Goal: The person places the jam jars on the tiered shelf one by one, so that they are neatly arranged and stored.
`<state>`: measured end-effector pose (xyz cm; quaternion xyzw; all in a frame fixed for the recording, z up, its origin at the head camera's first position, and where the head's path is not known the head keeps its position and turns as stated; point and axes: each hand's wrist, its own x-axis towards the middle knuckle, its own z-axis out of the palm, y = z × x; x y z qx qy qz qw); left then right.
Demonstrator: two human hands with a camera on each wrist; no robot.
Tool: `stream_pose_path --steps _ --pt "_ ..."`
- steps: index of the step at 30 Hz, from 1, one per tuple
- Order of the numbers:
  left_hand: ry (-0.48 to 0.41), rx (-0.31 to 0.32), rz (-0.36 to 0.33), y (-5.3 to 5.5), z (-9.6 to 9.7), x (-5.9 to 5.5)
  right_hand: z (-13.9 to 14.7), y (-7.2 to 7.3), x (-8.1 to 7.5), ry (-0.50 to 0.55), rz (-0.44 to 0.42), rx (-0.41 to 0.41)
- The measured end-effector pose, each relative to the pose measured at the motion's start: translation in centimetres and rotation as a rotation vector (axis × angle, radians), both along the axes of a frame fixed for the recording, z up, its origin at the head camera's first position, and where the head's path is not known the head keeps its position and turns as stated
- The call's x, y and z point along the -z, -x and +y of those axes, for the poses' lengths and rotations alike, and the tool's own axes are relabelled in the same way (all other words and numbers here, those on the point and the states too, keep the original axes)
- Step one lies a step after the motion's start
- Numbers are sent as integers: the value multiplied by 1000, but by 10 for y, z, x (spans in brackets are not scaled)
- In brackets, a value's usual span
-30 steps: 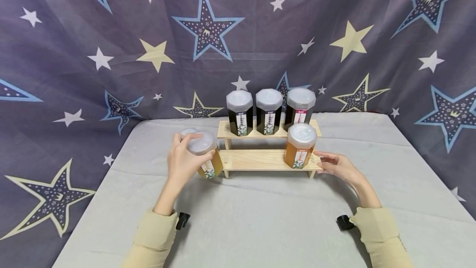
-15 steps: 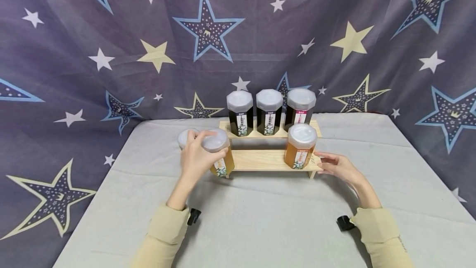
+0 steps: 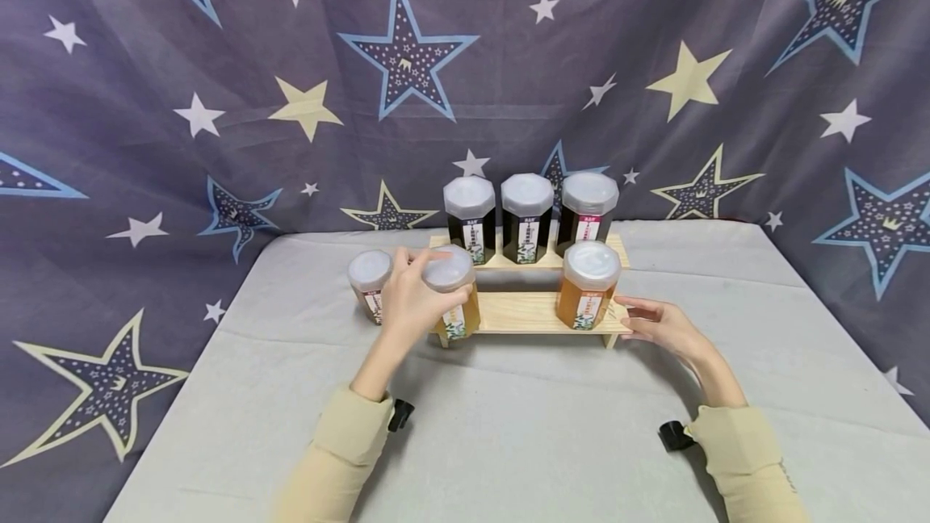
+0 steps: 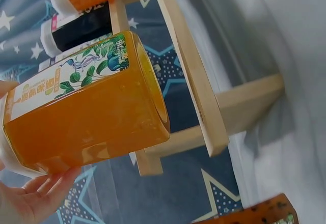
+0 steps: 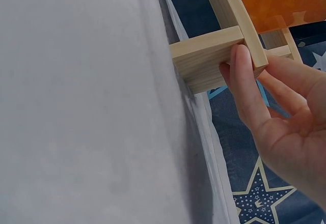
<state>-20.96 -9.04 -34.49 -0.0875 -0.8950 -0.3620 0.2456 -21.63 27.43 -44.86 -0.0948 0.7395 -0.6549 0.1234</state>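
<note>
My left hand (image 3: 414, 297) grips an amber honey jar (image 3: 462, 317) by its white lid, over the left end of the two-tier wooden shelf (image 3: 516, 311). In the left wrist view, the base of this honey jar (image 4: 97, 117) shows near the lower board; whether it touches cannot be told. My right hand (image 3: 664, 325) holds the right end of the lower board, thumb and fingers on either side of the wood (image 5: 224, 56). Another amber jar (image 3: 584, 301) stands on that tier's right end, beside the right hand.
Three dark jars (image 3: 526, 220) with white lids line the upper tier. Left of the shelf, a further jar (image 3: 369, 281) stands on the grey cloth-covered table (image 3: 538, 426). Behind hangs a star-patterned curtain (image 3: 494, 87).
My left hand has carried the honey jar rightward, from beside the shelf to over its lower tier's left end. The jar on the table is now more exposed. My right hand has stayed put.
</note>
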Motion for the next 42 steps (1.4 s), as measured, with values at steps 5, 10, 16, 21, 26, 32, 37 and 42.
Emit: stream_pose_path --steps 5,10,16,21,26,32,37,42 --pt "-2 28 -5 1 9 0 0 0 0 -15 -2 4" --pt "-3 54 3 1 17 0 1 1 1 -21 -8 8" --pt "1 63 9 4 26 2 1 1 1 -25 -11 8" --pt "15 74 19 8 33 5 1 1 1 -26 -2 9" --pt "9 81 0 10 40 6 0 1 0 -15 8 3" --pt "27 72 -23 12 50 7 0 1 0 -1 16 2" --pt "25 82 -5 14 59 9 -1 1 -1 -5 11 10" --pt "39 89 -13 15 66 11 -1 0 -1 -12 5 14"
